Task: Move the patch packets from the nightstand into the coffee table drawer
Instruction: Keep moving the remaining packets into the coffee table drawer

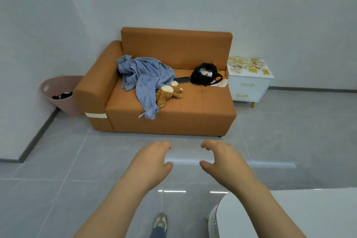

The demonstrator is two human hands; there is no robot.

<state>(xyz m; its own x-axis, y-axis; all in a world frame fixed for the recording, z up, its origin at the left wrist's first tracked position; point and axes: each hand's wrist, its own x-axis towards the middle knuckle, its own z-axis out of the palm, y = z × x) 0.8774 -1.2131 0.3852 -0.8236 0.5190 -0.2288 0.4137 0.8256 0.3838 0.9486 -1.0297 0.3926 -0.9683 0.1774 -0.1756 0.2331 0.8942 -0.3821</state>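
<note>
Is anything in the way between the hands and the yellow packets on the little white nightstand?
Nothing visible. The left hand and right hand are empty over open floor. The patch packets lie on the nightstand beyond it, beside the sofa, which stands left of the straight path.

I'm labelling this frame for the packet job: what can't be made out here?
Patch packets on the nightstand, head view: too small to count or read.
White table: cut off by the bottom-right edge; no drawer shows.
Pink basket: contents partly hidden by the sofa arm.
</note>
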